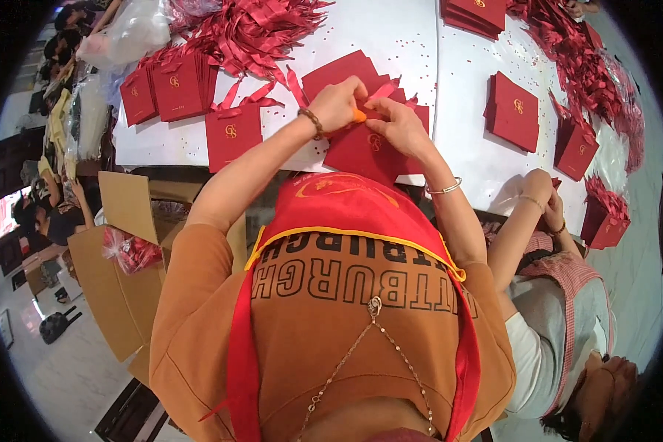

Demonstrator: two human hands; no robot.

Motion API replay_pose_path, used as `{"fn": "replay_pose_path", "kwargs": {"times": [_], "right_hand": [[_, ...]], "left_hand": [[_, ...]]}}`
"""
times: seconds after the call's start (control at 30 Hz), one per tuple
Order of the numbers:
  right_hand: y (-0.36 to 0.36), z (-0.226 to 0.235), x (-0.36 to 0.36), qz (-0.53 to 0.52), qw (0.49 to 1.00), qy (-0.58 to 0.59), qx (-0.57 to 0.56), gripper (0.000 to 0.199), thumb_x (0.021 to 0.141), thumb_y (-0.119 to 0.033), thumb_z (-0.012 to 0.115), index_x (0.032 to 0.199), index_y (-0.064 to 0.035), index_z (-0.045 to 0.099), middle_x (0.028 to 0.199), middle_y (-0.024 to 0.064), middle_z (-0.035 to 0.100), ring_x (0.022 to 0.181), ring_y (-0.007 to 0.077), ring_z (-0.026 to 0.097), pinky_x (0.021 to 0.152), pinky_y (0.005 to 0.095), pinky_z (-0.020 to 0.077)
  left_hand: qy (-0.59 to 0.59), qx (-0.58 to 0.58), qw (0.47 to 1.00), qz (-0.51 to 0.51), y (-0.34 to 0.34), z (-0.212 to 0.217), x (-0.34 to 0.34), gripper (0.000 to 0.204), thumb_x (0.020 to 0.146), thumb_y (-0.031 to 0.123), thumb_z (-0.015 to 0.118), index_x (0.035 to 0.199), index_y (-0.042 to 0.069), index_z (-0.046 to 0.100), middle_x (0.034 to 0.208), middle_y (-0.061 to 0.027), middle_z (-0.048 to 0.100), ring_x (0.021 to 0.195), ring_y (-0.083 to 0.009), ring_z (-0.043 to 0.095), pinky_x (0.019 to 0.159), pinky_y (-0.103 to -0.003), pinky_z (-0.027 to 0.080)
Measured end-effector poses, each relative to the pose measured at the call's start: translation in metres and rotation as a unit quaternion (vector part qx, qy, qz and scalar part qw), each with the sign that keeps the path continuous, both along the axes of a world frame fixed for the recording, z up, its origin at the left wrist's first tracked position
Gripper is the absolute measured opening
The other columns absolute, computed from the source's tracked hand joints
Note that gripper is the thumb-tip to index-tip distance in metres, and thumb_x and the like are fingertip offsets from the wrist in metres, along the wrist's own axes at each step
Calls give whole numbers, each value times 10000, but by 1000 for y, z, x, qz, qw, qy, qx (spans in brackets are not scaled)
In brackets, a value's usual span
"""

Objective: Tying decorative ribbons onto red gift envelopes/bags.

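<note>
Over white table (pixel 460 96), left hand (pixel 337 105), right hand (pixel 403 130), red bag (pixel 359 157) beneath, cannot tell either grip's closure

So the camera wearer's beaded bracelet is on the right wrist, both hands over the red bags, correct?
Wrong wrist: the head view shows the beaded bracelet on the left. The left hand and right hand are indeed over the red bags.

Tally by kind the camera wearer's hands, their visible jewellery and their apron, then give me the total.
Hands: 2 (left hand and right hand, both over red bags)
Beaded bracelet: 1
Silver bangle: 1
Necklace: 1
Red apron: 1
Total: 6
</note>
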State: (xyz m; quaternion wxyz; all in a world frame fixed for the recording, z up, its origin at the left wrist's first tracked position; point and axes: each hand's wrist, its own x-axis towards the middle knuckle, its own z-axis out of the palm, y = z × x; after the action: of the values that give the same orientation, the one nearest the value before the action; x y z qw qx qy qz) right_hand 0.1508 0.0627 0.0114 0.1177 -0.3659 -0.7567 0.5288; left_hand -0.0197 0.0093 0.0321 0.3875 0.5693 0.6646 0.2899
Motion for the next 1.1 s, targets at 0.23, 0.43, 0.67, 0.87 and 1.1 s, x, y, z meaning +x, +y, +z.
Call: {"fn": "replay_pose_path", "kwargs": {"times": [0.23, 0.43, 0.67, 0.87, 1.1], "right_hand": [[-21, 21, 1, 19, 953, -70, 296, 194, 755, -262, 647, 847, -108, 573, 691, 39, 607, 733, 202, 567, 697, 360, 322], [-28, 23, -2, 38, 927, -41, 372, 165, 750, -265, 662, 838, -134, 615, 641, -3, 576, 636, 163, 513, 682, 320, 301], [-31, 19, 0, 34, 914, 36, 403, 137, 735, -236, 665, 830, -147, 625, 663, -5, 581, 658, 156, 522, 678, 326, 300], [-25, 12, 2, 16, 930, -16, 367, 153, 733, -243, 661, 850, -146, 643, 694, 4, 615, 665, 163, 550, 660, 338, 308], [1, -7, -1, 11, 966, -94, 242, 248, 752, -315, 649, 889, -109, 644, 680, 48, 625, 655, 211, 584, 629, 348, 342]], "left_hand": [[168, -54, 979, -107, 5, 1, -26, 275, 736, 379, 604, 841, 128, 645, 684, -83, 623, 685, -276, 612, 588, -391, 452], [197, -195, 927, -253, 30, 16, -27, 258, 714, 305, 604, 760, 57, 656, 1050, -95, 602, 829, -284, 583, 684, -351, 438], [173, -112, 961, -187, 28, 7, -19, 235, 692, 266, 629, 756, 41, 658, 1001, -130, 602, 835, -263, 584, 684, -339, 440], [77, -49, 996, 16, 41, -5, -43, 357, 843, 317, 516, 779, -20, 615, 648, -62, 595, 633, -128, 537, 595, -279, 427], [286, -137, 940, 126, 17, -53, -128, 398, 819, 401, 472, 881, 39, 625, 889, -213, 620, 871, -365, 591, 746, -437, 457]]}}
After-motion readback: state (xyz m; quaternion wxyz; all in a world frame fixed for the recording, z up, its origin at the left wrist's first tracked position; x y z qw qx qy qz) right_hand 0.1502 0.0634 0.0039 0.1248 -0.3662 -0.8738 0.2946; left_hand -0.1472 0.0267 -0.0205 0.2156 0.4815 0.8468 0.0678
